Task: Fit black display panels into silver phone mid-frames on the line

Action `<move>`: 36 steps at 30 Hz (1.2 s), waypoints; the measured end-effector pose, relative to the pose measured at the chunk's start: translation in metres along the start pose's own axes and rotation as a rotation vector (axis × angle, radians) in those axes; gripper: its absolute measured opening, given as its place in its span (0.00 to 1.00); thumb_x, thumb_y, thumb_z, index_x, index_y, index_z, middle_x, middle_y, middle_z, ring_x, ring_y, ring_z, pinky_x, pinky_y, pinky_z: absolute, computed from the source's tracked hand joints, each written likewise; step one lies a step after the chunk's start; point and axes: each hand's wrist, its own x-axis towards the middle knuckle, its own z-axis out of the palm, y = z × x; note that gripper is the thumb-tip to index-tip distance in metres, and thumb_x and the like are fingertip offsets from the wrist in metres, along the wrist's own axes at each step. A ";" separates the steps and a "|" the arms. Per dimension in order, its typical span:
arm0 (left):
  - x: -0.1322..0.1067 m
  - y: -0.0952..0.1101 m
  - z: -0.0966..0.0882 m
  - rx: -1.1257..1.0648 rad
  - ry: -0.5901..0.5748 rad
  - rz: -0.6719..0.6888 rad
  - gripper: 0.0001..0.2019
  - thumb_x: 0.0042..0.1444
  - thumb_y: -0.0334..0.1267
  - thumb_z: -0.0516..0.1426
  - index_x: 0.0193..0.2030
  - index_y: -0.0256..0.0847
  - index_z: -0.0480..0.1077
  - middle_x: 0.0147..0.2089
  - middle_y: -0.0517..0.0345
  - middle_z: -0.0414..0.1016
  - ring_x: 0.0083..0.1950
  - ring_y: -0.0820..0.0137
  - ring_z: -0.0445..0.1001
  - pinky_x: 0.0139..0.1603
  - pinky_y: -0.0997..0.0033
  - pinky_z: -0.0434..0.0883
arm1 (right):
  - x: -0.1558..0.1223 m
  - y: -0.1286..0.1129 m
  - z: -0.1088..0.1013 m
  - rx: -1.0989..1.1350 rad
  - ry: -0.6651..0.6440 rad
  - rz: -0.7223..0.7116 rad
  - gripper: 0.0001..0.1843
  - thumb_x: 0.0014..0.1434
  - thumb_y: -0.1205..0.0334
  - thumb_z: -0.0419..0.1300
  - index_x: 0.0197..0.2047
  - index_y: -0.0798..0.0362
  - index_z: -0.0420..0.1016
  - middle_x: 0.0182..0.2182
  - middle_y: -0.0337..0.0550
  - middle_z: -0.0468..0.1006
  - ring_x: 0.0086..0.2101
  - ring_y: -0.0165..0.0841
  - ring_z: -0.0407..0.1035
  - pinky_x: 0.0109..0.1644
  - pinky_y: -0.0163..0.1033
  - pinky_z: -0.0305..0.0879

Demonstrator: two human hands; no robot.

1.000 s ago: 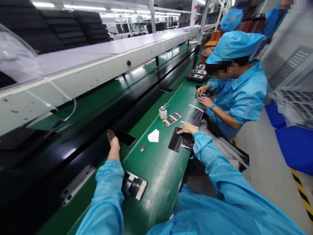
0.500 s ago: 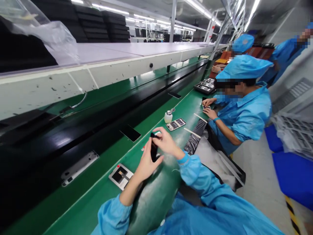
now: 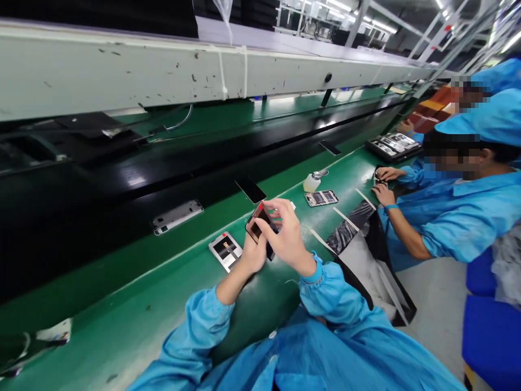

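Both my hands hold a dark phone screen (image 3: 253,230) with a red tab at its upper corner, tilted above the green bench. My left hand (image 3: 255,254) grips it from below, fingers partly hidden. My right hand (image 3: 290,236) is closed about its right side, thumb across the front. Just left of my left hand, a light flat phone part (image 3: 220,255) with a black square and a red tab lies on the bench. Beyond my right hand lie an opened phone (image 3: 321,198) with its inside showing and a small bottle (image 3: 311,183) with a metal top.
A black conveyor belt (image 3: 122,214) runs alongside, carrying a silver phone frame (image 3: 178,216) and dark phone screens (image 3: 251,191). On the right, a co-worker in blue (image 3: 459,217) handles a small part near a black tray (image 3: 394,146). A black-and-white bag (image 3: 366,271) hangs at the bench edge.
My view has swung left, so the scene sits further right. The screen in my hands has turned, showing its face and red tab. My right hand has moved round its side.
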 end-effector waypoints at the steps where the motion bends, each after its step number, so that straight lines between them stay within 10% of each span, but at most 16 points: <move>1: 0.003 0.002 0.000 0.014 -0.022 0.036 0.25 0.75 0.53 0.64 0.72 0.44 0.74 0.72 0.40 0.75 0.69 0.51 0.79 0.70 0.42 0.80 | 0.001 -0.002 0.001 0.025 0.007 0.010 0.14 0.73 0.54 0.67 0.59 0.47 0.78 0.56 0.52 0.79 0.55 0.43 0.78 0.58 0.50 0.82; 7: 0.013 0.007 -0.007 0.071 -0.137 0.192 0.36 0.75 0.61 0.60 0.82 0.46 0.65 0.79 0.39 0.72 0.79 0.48 0.73 0.80 0.45 0.73 | 0.003 -0.003 0.005 0.248 0.018 0.104 0.17 0.73 0.51 0.68 0.59 0.48 0.76 0.51 0.48 0.84 0.50 0.39 0.81 0.55 0.46 0.81; 15: 0.016 0.025 -0.013 0.340 -0.278 0.452 0.31 0.82 0.45 0.51 0.87 0.47 0.55 0.80 0.39 0.70 0.77 0.56 0.76 0.78 0.50 0.75 | 0.013 0.008 -0.014 0.328 -0.103 0.088 0.19 0.76 0.40 0.63 0.43 0.47 0.74 0.46 0.45 0.80 0.46 0.37 0.76 0.54 0.44 0.77; 19: 0.029 0.036 -0.026 0.211 -0.034 0.288 0.23 0.78 0.53 0.57 0.69 0.41 0.76 0.57 0.42 0.86 0.50 0.60 0.87 0.54 0.58 0.86 | 0.024 0.030 -0.041 0.204 -0.071 0.052 0.19 0.76 0.40 0.63 0.42 0.47 0.73 0.51 0.47 0.79 0.53 0.40 0.75 0.60 0.47 0.74; 22: 0.044 0.048 -0.050 0.115 0.185 0.196 0.20 0.76 0.55 0.56 0.53 0.41 0.79 0.41 0.50 0.84 0.39 0.63 0.84 0.39 0.65 0.83 | 0.034 0.073 -0.044 0.043 -0.204 0.322 0.22 0.74 0.37 0.61 0.41 0.47 0.70 0.40 0.43 0.79 0.42 0.37 0.76 0.50 0.43 0.75; 28: 0.057 0.072 -0.085 -0.138 0.319 0.167 0.16 0.67 0.53 0.63 0.44 0.40 0.82 0.37 0.51 0.85 0.37 0.61 0.85 0.41 0.62 0.85 | 0.022 0.143 0.002 -0.179 -0.482 0.590 0.19 0.70 0.50 0.67 0.32 0.47 0.66 0.24 0.35 0.73 0.26 0.33 0.71 0.36 0.37 0.69; 36: 0.060 0.069 -0.079 -0.158 0.313 0.208 0.13 0.68 0.45 0.63 0.44 0.36 0.82 0.40 0.50 0.87 0.37 0.63 0.86 0.42 0.63 0.86 | 0.023 0.149 0.019 -0.514 -0.621 0.631 0.07 0.75 0.62 0.60 0.42 0.51 0.75 0.38 0.45 0.85 0.41 0.39 0.79 0.50 0.40 0.70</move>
